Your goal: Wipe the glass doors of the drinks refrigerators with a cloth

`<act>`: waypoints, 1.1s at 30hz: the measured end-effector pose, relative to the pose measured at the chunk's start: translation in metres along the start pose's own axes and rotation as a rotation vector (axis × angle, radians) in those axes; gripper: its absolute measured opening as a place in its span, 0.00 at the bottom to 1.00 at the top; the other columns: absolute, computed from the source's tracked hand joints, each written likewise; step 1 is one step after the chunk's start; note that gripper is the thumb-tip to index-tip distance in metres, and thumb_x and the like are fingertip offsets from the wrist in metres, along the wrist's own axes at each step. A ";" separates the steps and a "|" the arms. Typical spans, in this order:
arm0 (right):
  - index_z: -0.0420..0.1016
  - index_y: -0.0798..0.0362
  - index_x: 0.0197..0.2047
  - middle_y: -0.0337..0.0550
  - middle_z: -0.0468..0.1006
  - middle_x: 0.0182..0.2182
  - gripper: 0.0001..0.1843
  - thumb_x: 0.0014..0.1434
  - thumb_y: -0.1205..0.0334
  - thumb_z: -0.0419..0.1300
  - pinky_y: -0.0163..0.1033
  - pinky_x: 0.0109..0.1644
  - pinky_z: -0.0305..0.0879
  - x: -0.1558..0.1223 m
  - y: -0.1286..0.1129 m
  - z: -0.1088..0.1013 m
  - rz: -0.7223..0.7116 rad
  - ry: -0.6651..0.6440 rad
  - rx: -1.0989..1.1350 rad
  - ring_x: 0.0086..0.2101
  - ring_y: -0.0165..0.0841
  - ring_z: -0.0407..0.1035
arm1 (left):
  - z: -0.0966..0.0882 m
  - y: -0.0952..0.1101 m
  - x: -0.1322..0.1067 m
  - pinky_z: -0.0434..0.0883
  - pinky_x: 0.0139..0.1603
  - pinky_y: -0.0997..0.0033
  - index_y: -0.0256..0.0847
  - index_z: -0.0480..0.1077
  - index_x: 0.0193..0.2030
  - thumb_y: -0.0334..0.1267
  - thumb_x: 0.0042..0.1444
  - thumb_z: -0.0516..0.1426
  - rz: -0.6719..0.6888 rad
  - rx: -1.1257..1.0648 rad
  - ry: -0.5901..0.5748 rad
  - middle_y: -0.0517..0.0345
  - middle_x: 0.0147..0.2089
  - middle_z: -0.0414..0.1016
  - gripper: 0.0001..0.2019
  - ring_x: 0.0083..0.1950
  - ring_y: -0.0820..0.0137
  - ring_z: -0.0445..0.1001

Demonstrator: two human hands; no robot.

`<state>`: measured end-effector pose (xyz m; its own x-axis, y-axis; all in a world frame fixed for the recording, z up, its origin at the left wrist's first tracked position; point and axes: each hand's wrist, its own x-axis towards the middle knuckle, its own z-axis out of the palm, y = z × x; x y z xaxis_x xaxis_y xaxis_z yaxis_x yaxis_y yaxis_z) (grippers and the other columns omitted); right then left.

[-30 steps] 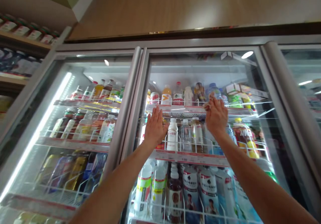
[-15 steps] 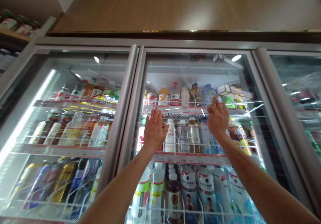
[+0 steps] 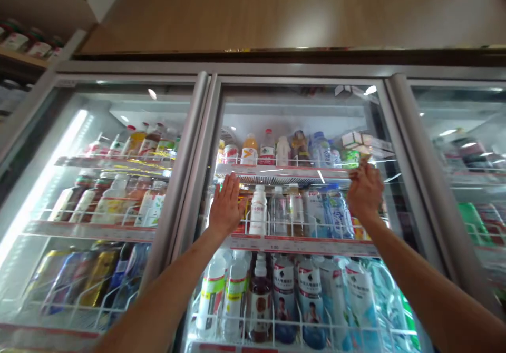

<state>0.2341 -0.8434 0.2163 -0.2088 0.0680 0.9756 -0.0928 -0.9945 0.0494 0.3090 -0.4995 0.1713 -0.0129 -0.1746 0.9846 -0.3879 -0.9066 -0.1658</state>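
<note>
My left hand (image 3: 226, 205) lies flat against the glass door (image 3: 300, 110) of a drinks fridge, fingers stretched up and together, beside a white bottle (image 3: 258, 211) behind the glass. My right hand (image 3: 364, 189) is raised to the same door further right, at the height of the top wire shelf (image 3: 284, 174). Its fingers are bent over at the tips, and I cannot see whether anything is in them. Both forearms reach up from the bottom of the view.
A grey upright handle (image 3: 190, 158) separates this door from the left door (image 3: 118, 131), and another handle (image 3: 419, 174) stands on the right. Shelves behind the glass hold several bottles and cans. A wooden panel (image 3: 276, 10) runs above. Jars (image 3: 23, 45) sit on a shelf at far left.
My right hand has slid right along the glass and its fingers have curled from flat. My left hand has shifted slightly left and stays flat. The view has turned a little to the right.
</note>
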 end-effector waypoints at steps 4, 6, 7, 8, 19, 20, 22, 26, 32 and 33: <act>0.53 0.53 0.65 0.48 0.59 0.62 0.28 0.64 0.57 0.39 0.56 0.62 0.50 -0.010 -0.059 0.009 0.045 -0.091 0.243 0.63 0.43 0.48 | -0.001 0.043 0.012 0.52 0.67 0.53 0.33 0.50 0.65 0.42 0.63 0.41 -0.022 -0.125 0.139 0.42 0.68 0.51 0.26 0.71 0.63 0.44; 0.41 0.47 0.68 0.44 0.58 0.63 0.29 0.65 0.55 0.36 0.54 0.62 0.51 -0.012 -0.079 0.008 0.038 -0.128 0.425 0.63 0.39 0.48 | 0.002 0.086 0.024 0.52 0.68 0.57 0.36 0.47 0.66 0.40 0.64 0.39 0.043 -0.233 0.196 0.46 0.69 0.49 0.25 0.71 0.69 0.41; 0.35 0.46 0.69 0.44 0.57 0.63 0.29 0.65 0.55 0.34 0.51 0.62 0.53 -0.012 -0.080 0.006 0.032 -0.133 0.520 0.63 0.35 0.50 | 0.005 0.111 0.031 0.53 0.68 0.59 0.37 0.46 0.67 0.40 0.64 0.38 0.095 -0.282 0.185 0.48 0.69 0.48 0.25 0.71 0.71 0.41; 0.29 0.46 0.69 0.45 0.56 0.63 0.29 0.66 0.56 0.32 0.48 0.61 0.55 -0.012 -0.077 0.003 0.027 -0.130 0.614 0.62 0.32 0.52 | 0.008 0.135 0.039 0.54 0.68 0.61 0.37 0.46 0.67 0.40 0.64 0.38 0.140 -0.314 0.146 0.48 0.69 0.47 0.25 0.71 0.71 0.41; 0.43 0.52 0.68 0.51 0.54 0.64 0.30 0.65 0.52 0.37 0.58 0.64 0.45 -0.027 0.061 -0.010 -0.037 -0.053 0.231 0.63 0.42 0.48 | 0.031 0.195 0.079 0.54 0.66 0.51 0.38 0.54 0.64 0.45 0.62 0.46 0.070 -0.139 0.043 0.47 0.69 0.48 0.25 0.70 0.59 0.47; 0.44 0.52 0.68 0.51 0.55 0.64 0.30 0.64 0.52 0.38 0.58 0.64 0.45 -0.028 0.066 -0.009 -0.062 -0.077 0.184 0.64 0.42 0.47 | 0.028 0.178 0.081 0.54 0.66 0.52 0.37 0.54 0.64 0.42 0.62 0.45 0.035 -0.141 0.072 0.47 0.69 0.48 0.25 0.70 0.60 0.47; 0.44 0.51 0.67 0.49 0.54 0.64 0.30 0.64 0.52 0.39 0.57 0.64 0.46 -0.028 0.068 -0.010 -0.101 -0.108 0.134 0.64 0.41 0.47 | 0.022 0.145 0.088 0.55 0.66 0.52 0.35 0.53 0.64 0.37 0.60 0.44 -0.114 -0.137 0.148 0.45 0.69 0.47 0.25 0.70 0.60 0.47; 0.43 0.50 0.68 0.48 0.56 0.63 0.30 0.64 0.52 0.39 0.55 0.64 0.48 -0.028 0.064 -0.010 -0.114 -0.107 0.097 0.64 0.39 0.48 | 0.017 0.136 0.107 0.53 0.65 0.47 0.32 0.54 0.63 0.33 0.58 0.45 -0.188 -0.109 0.180 0.42 0.69 0.47 0.25 0.70 0.57 0.46; 0.47 0.55 0.66 0.51 0.61 0.61 0.30 0.64 0.53 0.38 0.54 0.63 0.50 -0.030 0.071 -0.008 -0.132 -0.085 0.111 0.62 0.39 0.51 | 0.036 0.213 0.089 0.51 0.66 0.46 0.38 0.63 0.58 0.42 0.63 0.43 0.191 -0.153 0.070 0.50 0.65 0.59 0.21 0.69 0.62 0.51; 0.49 0.56 0.66 0.51 0.61 0.60 0.30 0.64 0.53 0.37 0.54 0.63 0.51 -0.031 0.073 -0.008 -0.133 -0.079 0.109 0.62 0.40 0.52 | 0.037 0.208 0.083 0.51 0.66 0.49 0.38 0.63 0.58 0.41 0.63 0.42 0.228 -0.158 0.066 0.51 0.64 0.60 0.21 0.68 0.63 0.51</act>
<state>0.2259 -0.9173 0.1884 -0.1239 0.1974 0.9725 -0.0077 -0.9802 0.1980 0.2613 -0.7172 0.2165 -0.1742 -0.3375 0.9251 -0.5066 -0.7749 -0.3781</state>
